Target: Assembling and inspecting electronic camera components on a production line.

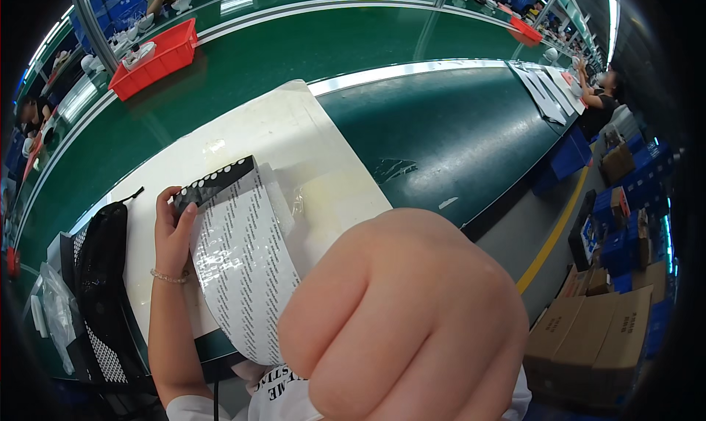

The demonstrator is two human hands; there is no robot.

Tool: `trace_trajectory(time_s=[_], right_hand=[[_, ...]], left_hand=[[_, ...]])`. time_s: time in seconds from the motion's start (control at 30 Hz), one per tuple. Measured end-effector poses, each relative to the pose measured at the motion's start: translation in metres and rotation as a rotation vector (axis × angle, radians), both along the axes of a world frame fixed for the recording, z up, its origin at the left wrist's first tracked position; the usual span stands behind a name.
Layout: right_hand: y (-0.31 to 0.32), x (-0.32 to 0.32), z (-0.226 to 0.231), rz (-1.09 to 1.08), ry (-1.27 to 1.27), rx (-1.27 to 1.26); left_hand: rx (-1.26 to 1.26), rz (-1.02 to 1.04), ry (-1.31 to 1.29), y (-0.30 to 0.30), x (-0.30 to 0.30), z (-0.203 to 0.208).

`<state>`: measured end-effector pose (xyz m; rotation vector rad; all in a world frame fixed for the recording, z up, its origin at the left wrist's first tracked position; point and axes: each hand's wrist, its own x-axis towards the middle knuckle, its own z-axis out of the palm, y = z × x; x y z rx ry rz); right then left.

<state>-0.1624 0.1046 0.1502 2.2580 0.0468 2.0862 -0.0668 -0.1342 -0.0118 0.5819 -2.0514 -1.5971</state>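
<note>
While the left hand (176,219) pinches the far, black-edged end of the white printed sheet (246,266) over the white board (283,116), the sheet's long axis runs bodyward, just left of the right hand (415,314), whose fingertips are hidden, its grip impossible to tell.

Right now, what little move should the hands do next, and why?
Probably lower the right hand a little. It looms curled in front and hides part of the white strip, so I can't see whether it holds anything. The left hand grips the strip near its black dotted edge.
</note>
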Motion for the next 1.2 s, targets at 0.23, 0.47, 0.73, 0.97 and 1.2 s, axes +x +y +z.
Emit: trace_trajectory(time_s=[0.23,0.47,0.73,0.97,1.2], right_hand=[[-0.009,0.008,-0.003,-0.04,-0.055,-0.043],[0.0,-0.005,0.008,-0.044,0.098,-0.025],[0.005,-0.006,0.018,-0.042,0.278,-0.009],[0.006,-0.013,0.028,-0.041,0.413,0.004],[0.009,-0.012,0.023,-0.119,0.435,-0.001]], left_hand=[[0.004,-0.004,-0.009,0.001,-0.002,0.0],[0.004,-0.002,-0.015,0.0,-0.001,0.0],[0.013,-0.009,0.0,-0.003,-0.001,-0.003],[0.005,-0.016,0.009,-0.001,-0.002,-0.001],[-0.006,-0.008,-0.015,-0.003,0.001,-0.001]])
